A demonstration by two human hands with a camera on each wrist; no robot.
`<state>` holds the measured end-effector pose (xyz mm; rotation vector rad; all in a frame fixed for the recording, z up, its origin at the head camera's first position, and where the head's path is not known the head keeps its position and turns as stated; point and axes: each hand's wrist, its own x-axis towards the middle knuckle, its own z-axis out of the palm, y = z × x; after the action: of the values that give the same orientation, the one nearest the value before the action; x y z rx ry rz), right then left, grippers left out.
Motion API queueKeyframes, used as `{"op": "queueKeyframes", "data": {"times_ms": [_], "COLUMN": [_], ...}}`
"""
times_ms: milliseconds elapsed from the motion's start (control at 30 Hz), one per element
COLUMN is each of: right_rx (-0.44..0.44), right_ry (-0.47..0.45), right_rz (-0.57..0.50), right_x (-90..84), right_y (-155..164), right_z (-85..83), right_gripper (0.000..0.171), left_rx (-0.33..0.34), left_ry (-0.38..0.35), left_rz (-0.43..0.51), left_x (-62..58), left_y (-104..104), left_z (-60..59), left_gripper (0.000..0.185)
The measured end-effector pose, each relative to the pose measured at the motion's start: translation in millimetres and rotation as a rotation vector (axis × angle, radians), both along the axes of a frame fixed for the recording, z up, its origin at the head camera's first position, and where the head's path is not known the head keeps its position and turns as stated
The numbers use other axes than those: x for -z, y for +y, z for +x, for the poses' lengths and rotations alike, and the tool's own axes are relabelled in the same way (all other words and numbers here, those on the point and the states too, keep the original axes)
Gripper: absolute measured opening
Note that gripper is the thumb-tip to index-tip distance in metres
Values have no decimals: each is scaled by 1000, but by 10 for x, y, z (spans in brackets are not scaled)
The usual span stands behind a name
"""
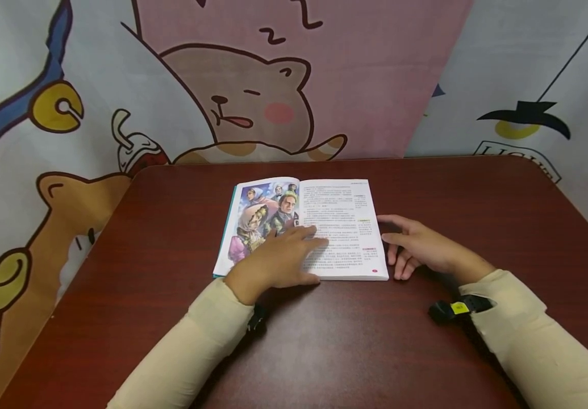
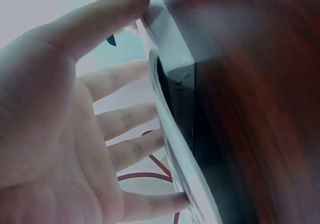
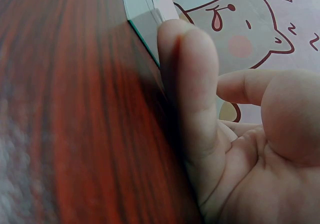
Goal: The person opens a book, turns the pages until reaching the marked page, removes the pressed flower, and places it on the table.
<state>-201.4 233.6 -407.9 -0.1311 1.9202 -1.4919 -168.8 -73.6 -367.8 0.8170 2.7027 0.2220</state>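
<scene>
While my left hand [image 1: 273, 258] presses flat on the open book [image 1: 345, 227] at frame centre, my right hand [image 1: 418, 247] rests relaxed beside it, both grips apart.

My table [image 1: 426, 352] is dark red-brown wood-grain, smooth, with a soft sheen near me. The open book [image 1: 345, 227] lying on it has paper pages: glossy colour print on the left page, matt white text on the right. My sleeves [image 1: 191, 352] are cream knit cloth, matt. The far backdrop [image 1: 120, 85] is printed cloth, slightly creased.
</scene>
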Motion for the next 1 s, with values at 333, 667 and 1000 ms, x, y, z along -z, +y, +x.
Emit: {"op": "queueKeyframes", "data": {"times_ms": [333, 667, 1000], "right_rx": [-2, -9, 3], "right_ry": [-1, 0, 7], "right_rz": [-3, -3, -2], "right_x": [-4, -13, 8], "right_y": [8, 2, 3], "right_z": [0, 10, -1], "right_gripper": [63, 63, 64], "left_rx": [7, 7, 7], "left_ry": [-8, -31, -7], "left_rz": [-25, -2, 1], "left_x": [-14, -33, -13], "left_y": [-14, -39, -31], "left_z": [-16, -30, -32], "left_gripper": [74, 69, 61]}}
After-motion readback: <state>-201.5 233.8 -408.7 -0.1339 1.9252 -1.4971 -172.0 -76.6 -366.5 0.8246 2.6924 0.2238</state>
